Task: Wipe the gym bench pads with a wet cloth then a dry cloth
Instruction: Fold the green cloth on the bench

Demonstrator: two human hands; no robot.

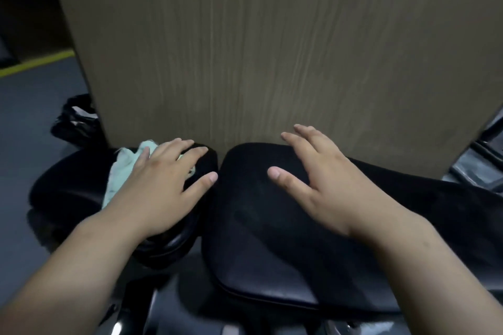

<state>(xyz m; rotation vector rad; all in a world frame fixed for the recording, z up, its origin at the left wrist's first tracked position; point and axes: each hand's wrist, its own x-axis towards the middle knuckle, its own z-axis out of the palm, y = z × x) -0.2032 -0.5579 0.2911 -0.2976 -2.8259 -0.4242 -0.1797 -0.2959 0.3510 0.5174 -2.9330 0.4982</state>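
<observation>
Much of the pale green cloth [119,171] lies hidden under the left hand [158,187].

It is dim in here, with flat, soft light and no hard shadows. The wood-grain panel [272,49] takes most of the light, evenly and without glare. The large black bench pad [272,226] swallows detail; only its near edge gives a faint bluish sheen. The left hand [160,185] and the pale green cloth [122,171] under it are smeared with blur, while the right hand [321,185] is a little crisper. The wide lens splays the panel's sides outward and the corners go dark. The black bag [76,119] on the grey floor [27,117] is lost in murk.
</observation>
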